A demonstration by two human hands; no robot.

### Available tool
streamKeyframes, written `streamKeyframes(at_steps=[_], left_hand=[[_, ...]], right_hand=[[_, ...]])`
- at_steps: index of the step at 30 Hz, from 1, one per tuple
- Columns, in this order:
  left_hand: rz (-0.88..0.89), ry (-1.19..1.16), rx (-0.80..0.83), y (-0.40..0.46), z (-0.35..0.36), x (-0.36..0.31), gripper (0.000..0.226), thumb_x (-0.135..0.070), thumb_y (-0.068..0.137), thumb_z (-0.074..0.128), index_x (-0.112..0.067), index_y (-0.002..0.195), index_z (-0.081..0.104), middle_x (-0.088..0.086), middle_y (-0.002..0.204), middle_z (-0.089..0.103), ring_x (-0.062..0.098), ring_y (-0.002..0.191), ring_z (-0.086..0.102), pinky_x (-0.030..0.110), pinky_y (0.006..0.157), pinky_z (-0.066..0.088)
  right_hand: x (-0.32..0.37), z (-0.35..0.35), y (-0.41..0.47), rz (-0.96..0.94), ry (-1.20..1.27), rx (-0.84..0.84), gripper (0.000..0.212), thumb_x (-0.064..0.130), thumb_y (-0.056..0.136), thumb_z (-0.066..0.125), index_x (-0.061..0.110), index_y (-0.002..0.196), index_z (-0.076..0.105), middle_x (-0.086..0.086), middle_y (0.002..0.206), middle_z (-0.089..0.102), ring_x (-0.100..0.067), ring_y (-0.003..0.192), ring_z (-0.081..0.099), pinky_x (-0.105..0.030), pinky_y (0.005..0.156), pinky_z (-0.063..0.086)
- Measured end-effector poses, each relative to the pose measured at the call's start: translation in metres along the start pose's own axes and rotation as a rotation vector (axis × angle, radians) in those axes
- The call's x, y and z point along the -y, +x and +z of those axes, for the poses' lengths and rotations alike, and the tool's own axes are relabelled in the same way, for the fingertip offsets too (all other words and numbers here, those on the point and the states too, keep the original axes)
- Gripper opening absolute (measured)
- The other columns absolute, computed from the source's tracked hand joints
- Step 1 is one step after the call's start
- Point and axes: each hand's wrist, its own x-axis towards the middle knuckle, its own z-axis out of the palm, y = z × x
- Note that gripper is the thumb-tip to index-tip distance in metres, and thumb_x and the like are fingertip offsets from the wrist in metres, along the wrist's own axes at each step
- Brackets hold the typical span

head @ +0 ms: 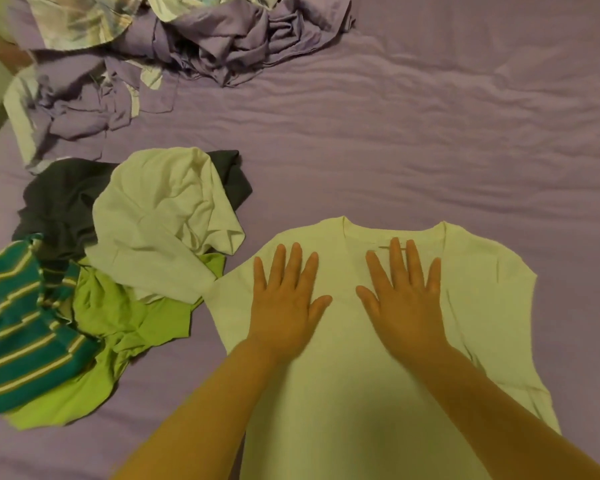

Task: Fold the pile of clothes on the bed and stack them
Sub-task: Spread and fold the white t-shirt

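A pale T-shirt [354,358] lies spread flat on the purple bed sheet [430,133] — its hem cut off below. The left hand [284,299] and right hand [406,299] press on its chest, fingers straight and splayed. Left of it sits the crumpled clothes pile [111,271] — partly cropped.

Purple bed sheet [430,133] wrinkled across the mattress. Crumpled purple bedding [222,46] with pale patterned fabric [77,22] heaped at far left corner.
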Motion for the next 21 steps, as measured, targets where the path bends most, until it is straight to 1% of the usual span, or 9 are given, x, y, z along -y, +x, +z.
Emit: streamKeyframes(at_steps=[2, 3, 5, 8, 11, 14, 16, 18, 21], left_hand=[[-0.140, -0.049, -0.030, -0.004, -0.009, 0.021, 0.067, -0.055, 0.096, 0.015, -0.022, 0.151, -0.005, 0.007, 0.159, -0.002, 0.029, 0.146, -0.007, 0.048, 0.116, -0.007], [-0.188, -0.072, -0.049, -0.005, -0.014, 0.031, 0.066, -0.051, 0.098, 0.025, -0.019, 0.152, 0.003, 0.010, 0.158, 0.011, 0.030, 0.145, 0.008, 0.046, 0.117, 0.005], [-0.223, -0.091, -0.070, -0.007, -0.022, 0.052, 0.065, -0.047, 0.096, 0.037, -0.016, 0.150, 0.016, 0.009, 0.147, 0.035, 0.030, 0.131, 0.034, 0.040, 0.104, 0.029], [-0.243, 0.005, -0.004, -0.007, -0.033, 0.073, 0.050, -0.049, 0.093, 0.044, -0.019, 0.133, 0.042, 0.004, 0.121, 0.055, 0.026, 0.112, 0.046, 0.036, 0.082, 0.034], [-0.320, -0.023, 0.013, -0.008, -0.044, 0.078, 0.031, -0.048, 0.089, 0.049, -0.018, 0.090, 0.058, 0.004, 0.092, 0.060, 0.027, 0.094, 0.052, 0.033, 0.069, 0.028], [-0.443, -0.317, -0.009, -0.010, -0.054, 0.075, 0.031, -0.046, 0.088, 0.053, -0.018, 0.075, 0.045, -0.001, 0.074, 0.052, 0.024, 0.075, 0.051, 0.032, 0.065, 0.033], [-0.478, -0.513, -0.004, -0.009, -0.065, 0.066, 0.032, -0.043, 0.088, 0.056, -0.018, 0.072, 0.042, -0.004, 0.070, 0.047, 0.022, 0.072, 0.050, 0.033, 0.061, 0.038], [-0.506, -0.726, -0.025, -0.005, -0.077, 0.051, 0.025, -0.035, 0.088, 0.060, -0.013, 0.080, 0.050, -0.003, 0.071, 0.050, 0.024, 0.071, 0.056, 0.039, 0.064, 0.048], [-0.638, -1.251, 0.042, -0.001, -0.088, 0.022, 0.028, -0.030, 0.090, 0.059, -0.010, 0.108, 0.052, 0.004, 0.076, 0.060, 0.026, 0.055, 0.063, 0.044, 0.063, 0.058]], right_hand=[[0.034, -0.004, -0.013, -0.138, 0.025, 0.012, 0.066, 0.057, 0.093, 0.002, 0.025, 0.147, 0.021, -0.012, 0.155, 0.021, -0.035, 0.143, 0.013, -0.062, 0.111, 0.016], [0.050, -0.005, -0.017, -0.193, 0.030, 0.028, 0.066, 0.056, 0.093, 0.003, 0.024, 0.146, 0.028, -0.012, 0.153, 0.026, -0.036, 0.142, 0.018, -0.063, 0.109, 0.022], [0.077, -0.004, -0.017, -0.250, 0.029, 0.066, 0.069, 0.057, 0.093, 0.000, 0.025, 0.144, 0.033, -0.012, 0.151, 0.031, -0.037, 0.140, 0.023, -0.064, 0.106, 0.025], [0.098, 0.008, -0.010, -0.289, 0.006, 0.092, 0.072, 0.065, 0.086, -0.008, 0.031, 0.148, 0.006, -0.008, 0.158, 0.009, -0.035, 0.144, 0.000, -0.064, 0.112, 0.003], [0.104, 0.017, -0.006, -0.257, 0.000, 0.068, 0.078, 0.074, 0.077, -0.013, 0.034, 0.145, -0.016, -0.004, 0.158, -0.009, -0.032, 0.143, -0.015, -0.060, 0.110, -0.016], [0.105, 0.012, -0.005, -0.257, -0.031, 0.103, 0.085, 0.079, 0.071, -0.016, 0.033, 0.142, -0.023, -0.004, 0.158, -0.014, -0.031, 0.143, -0.020, -0.058, 0.108, -0.020], [0.097, 0.005, -0.010, -0.243, -0.005, 0.101, 0.089, 0.078, 0.071, -0.017, 0.031, 0.147, -0.014, -0.004, 0.158, -0.011, -0.030, 0.143, -0.020, -0.056, 0.109, -0.020], [0.084, -0.002, -0.022, -0.211, 0.026, 0.102, 0.089, 0.073, 0.074, -0.018, 0.029, 0.150, -0.002, -0.004, 0.159, -0.006, -0.026, 0.143, -0.020, -0.053, 0.111, -0.017], [0.060, -0.007, -0.044, -0.152, 0.074, 0.123, 0.074, 0.068, 0.087, 0.000, 0.029, 0.150, 0.003, 0.000, 0.159, -0.005, -0.018, 0.136, -0.033, -0.046, 0.113, -0.019]])
